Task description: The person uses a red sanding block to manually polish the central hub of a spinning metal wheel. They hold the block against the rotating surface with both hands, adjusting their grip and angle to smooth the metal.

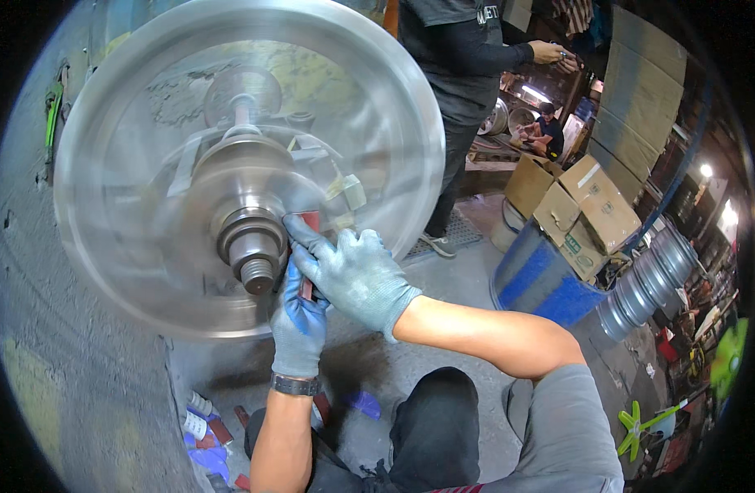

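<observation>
Spinning metal disc (246, 164) motion-blurred

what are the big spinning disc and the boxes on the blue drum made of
Spinning disc: looks like bare metal, silvery grey with a dull brushed sheen, blurred by motion. Boxes: brown corrugated cardboard by the look, matte, with folded flaps and tape strips. Blue drum: material unclear.

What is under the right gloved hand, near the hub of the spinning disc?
A red block shows above the right hand, against the spinning disc. The left hand grips below; its middle is covered.
</observation>
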Demonstrator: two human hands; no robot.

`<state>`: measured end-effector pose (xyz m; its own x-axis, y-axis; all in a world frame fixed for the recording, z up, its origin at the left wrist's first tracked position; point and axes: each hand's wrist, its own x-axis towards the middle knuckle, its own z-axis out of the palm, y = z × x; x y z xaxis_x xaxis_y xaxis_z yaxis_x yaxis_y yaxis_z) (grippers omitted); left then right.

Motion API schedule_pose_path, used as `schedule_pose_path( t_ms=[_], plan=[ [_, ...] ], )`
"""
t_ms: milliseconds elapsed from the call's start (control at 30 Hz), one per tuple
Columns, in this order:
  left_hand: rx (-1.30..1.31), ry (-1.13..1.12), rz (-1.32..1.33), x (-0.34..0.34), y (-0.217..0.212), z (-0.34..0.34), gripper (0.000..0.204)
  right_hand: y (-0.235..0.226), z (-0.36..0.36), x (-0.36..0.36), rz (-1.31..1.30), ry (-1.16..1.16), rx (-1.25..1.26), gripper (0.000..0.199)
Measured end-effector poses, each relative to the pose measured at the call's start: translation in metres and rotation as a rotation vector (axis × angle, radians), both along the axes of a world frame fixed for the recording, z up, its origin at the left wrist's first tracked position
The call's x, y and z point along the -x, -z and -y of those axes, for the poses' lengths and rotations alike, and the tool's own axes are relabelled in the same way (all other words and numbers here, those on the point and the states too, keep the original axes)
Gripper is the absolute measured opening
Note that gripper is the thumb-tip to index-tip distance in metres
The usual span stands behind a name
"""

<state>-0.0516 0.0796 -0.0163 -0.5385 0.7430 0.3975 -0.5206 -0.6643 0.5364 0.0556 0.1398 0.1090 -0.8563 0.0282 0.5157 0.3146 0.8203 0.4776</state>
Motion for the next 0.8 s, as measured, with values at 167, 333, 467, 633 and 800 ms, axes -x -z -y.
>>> schedule_pose_path(
  t_ms=[167,333,467,633,800],
  plan=[
    [-0.082,0.142,0.192,0.005,0.005,-0.001,0.052,-0.001,0.001,0.001,-0.031,-0.029,0.025,0.034],
    [-0.043,0.141,0.242,0.007,0.009,-0.005,0.049,0.001,0.0,0.001,-0.04,-0.053,0.053,0.035],
    [-0.057,0.088,0.19,0.005,0.006,-0.001,0.05,0.001,0.0,0.0,-0.034,-0.053,0.045,0.037],
    [0.037,0.059,0.232,0.002,0.0,-0.003,0.046,0.003,-0.002,-0.002,-0.028,-0.049,0.028,0.038],
    [0.056,0.058,0.232,-0.001,-0.01,0.002,0.045,0.002,-0.003,-0.002,-0.007,-0.026,0.032,0.044]
  ],
)
